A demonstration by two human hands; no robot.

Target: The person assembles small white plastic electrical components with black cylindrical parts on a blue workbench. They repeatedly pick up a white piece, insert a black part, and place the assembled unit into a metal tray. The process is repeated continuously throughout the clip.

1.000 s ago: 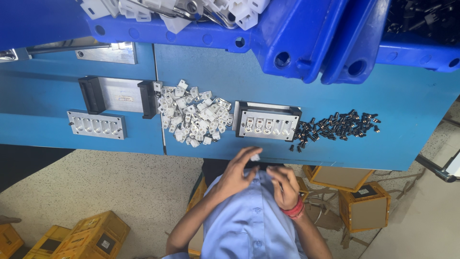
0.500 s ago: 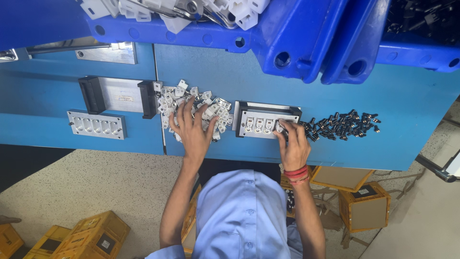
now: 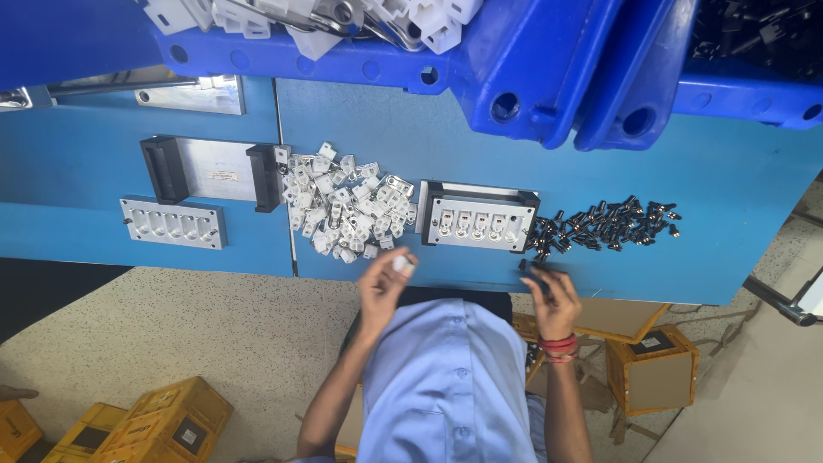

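Blue bins [image 3: 531, 60] cut off by top edge. Small black part in right hand [image 3: 549, 296] blurred, shape unreadable. White piece [image 3: 400, 267] in left hand [image 3: 381, 287] too small to identify.

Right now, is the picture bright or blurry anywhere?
Head view: even, bright light; a soft glare on the metal plate; the left hand with its small white part and the right hand look slightly smeared; the blue bins loom large, close to the camera.
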